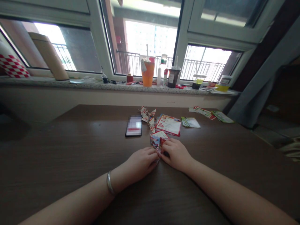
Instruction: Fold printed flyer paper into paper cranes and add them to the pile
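Both hands meet over a partly folded sheet of colourful printed paper (155,141) on the brown table. My left hand (142,161), with a silver bangle on its wrist, is closed on the paper's near left edge. Fingers of my right hand (176,154) are bent and pinch the near right part. The fingertips almost touch, and they hide the near end of the paper. Just beyond lies a stack of printed sheets (169,124) with red borders. Beside it are folded paper pieces (148,117) with red and white stripes.
A phone (134,126) lies left of the papers. Green-edged cards (191,122) and more leaflets (221,116) are at the right. Along the windowsill (93,84) stand an orange drink cup (147,73), a dark drink cup (173,77) and a tan cylinder (49,56).
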Demonstrator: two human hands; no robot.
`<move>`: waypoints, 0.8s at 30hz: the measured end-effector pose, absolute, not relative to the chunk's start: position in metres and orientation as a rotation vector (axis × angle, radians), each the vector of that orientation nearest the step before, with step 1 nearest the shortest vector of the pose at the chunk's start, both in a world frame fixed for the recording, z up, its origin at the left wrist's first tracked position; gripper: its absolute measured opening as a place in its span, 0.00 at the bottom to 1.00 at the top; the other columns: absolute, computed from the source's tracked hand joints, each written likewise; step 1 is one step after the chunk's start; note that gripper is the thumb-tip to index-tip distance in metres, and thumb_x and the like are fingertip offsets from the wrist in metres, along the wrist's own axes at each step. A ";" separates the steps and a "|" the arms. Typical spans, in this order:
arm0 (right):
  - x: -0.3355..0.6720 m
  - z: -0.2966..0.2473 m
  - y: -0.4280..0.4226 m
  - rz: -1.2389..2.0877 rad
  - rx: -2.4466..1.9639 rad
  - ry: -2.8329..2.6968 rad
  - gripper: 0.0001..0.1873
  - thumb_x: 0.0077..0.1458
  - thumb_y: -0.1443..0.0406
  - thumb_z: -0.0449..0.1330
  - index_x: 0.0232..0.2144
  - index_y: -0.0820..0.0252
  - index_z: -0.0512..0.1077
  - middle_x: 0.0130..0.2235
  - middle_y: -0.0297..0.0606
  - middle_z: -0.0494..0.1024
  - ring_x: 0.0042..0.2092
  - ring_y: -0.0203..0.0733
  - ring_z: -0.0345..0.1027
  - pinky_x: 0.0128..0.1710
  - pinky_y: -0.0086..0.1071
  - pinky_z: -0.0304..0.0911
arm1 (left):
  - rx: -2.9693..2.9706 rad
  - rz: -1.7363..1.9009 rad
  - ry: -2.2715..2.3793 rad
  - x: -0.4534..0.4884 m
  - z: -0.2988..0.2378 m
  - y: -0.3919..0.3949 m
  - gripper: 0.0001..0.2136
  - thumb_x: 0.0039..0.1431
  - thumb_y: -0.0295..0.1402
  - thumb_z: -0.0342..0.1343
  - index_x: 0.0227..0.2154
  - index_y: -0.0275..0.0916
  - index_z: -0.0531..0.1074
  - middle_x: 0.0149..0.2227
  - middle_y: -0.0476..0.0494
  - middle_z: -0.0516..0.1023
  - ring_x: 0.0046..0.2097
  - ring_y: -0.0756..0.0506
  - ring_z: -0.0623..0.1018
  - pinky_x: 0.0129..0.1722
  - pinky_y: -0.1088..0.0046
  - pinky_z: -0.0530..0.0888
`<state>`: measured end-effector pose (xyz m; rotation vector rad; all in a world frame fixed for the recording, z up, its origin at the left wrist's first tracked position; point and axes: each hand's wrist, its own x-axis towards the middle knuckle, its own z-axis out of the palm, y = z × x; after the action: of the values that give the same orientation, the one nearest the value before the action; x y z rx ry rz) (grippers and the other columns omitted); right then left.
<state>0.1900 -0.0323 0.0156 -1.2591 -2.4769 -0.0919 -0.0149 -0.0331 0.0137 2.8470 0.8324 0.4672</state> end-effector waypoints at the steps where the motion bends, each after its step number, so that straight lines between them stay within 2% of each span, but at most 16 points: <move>1: 0.189 0.015 -0.032 -0.068 -1.281 -2.445 0.09 0.58 0.60 0.57 0.30 0.59 0.72 0.37 0.41 0.76 0.43 0.44 0.66 0.45 0.37 0.60 | 2.842 0.459 0.844 -0.015 0.013 -0.033 0.09 0.62 0.29 0.50 0.44 0.39 0.70 0.47 0.41 0.75 0.49 0.43 0.74 0.53 0.62 0.71; 5: 0.188 0.013 -0.032 0.044 -1.341 -2.368 0.09 0.53 0.59 0.61 0.29 0.59 0.69 0.41 0.40 0.75 0.45 0.45 0.65 0.48 0.38 0.60 | 2.795 0.444 0.863 -0.014 0.014 -0.033 0.11 0.61 0.28 0.50 0.46 0.40 0.68 0.49 0.41 0.73 0.52 0.42 0.72 0.54 0.62 0.70; 13: 0.188 0.007 -0.031 0.233 -1.403 -2.278 0.14 0.47 0.58 0.64 0.33 0.58 0.67 0.53 0.44 0.70 0.54 0.50 0.61 0.54 0.42 0.56 | 2.748 0.418 0.909 -0.014 0.014 -0.033 0.11 0.60 0.29 0.51 0.46 0.40 0.68 0.46 0.41 0.73 0.48 0.42 0.73 0.51 0.63 0.72; 17: 0.189 0.005 -0.028 0.279 -1.419 -2.240 0.14 0.49 0.58 0.63 0.35 0.58 0.67 0.52 0.45 0.69 0.55 0.50 0.60 0.55 0.42 0.55 | 2.734 0.451 0.907 -0.015 0.014 -0.032 0.10 0.60 0.29 0.51 0.45 0.41 0.68 0.47 0.42 0.73 0.49 0.42 0.73 0.51 0.64 0.71; 24: 0.193 0.002 -0.021 0.263 -1.450 -2.190 0.09 0.51 0.61 0.60 0.34 0.58 0.66 0.46 0.43 0.72 0.49 0.48 0.64 0.50 0.41 0.58 | 2.746 0.489 0.790 -0.016 0.017 -0.031 0.09 0.61 0.28 0.50 0.43 0.42 0.70 0.46 0.42 0.72 0.49 0.43 0.72 0.51 0.64 0.70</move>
<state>0.1928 -0.0209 0.0017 -1.4499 -2.1897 0.2627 -0.0158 -0.0310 0.0175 2.7464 0.7903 0.4895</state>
